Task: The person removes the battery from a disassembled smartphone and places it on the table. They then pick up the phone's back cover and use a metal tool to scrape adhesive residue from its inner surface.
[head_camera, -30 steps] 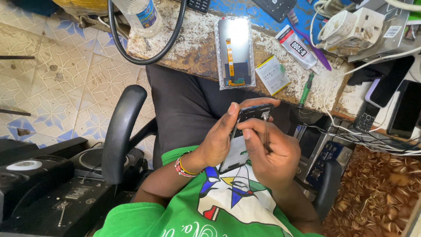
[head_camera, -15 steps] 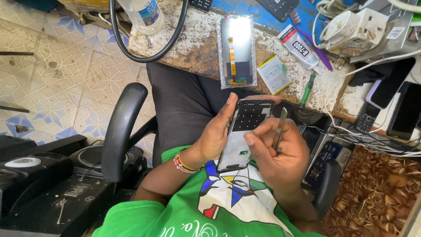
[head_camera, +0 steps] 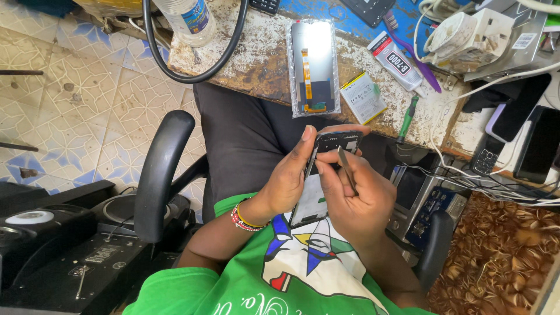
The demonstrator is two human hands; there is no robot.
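My left hand [head_camera: 284,181] grips an opened phone body [head_camera: 318,185] by its left edge, holding it upright over my lap with the bare inner frame facing me. My right hand [head_camera: 356,195] pinches a thin metal tool [head_camera: 346,167] like a pair of tweezers, its tip close to the dark upper part of the phone. On the worn workbench [head_camera: 262,61] ahead lies a replacement phone screen in a clear bag [head_camera: 313,67], a flat battery [head_camera: 363,96] beside it, and a glue tube [head_camera: 396,63].
A green-handled screwdriver [head_camera: 408,118] lies near the bench's edge. A thick black cable [head_camera: 192,70] loops by a plastic bottle [head_camera: 186,20]. A power strip [head_camera: 466,38], phones [head_camera: 528,137] and tangled wires sit right. The chair's armrests [head_camera: 163,169] flank me; equipment boxes stand left.
The phone body has tilted in my left hand, first showing its inner side more openly, now turned nearer edge-on. My right hand shifted the tool back toward the phone's top.
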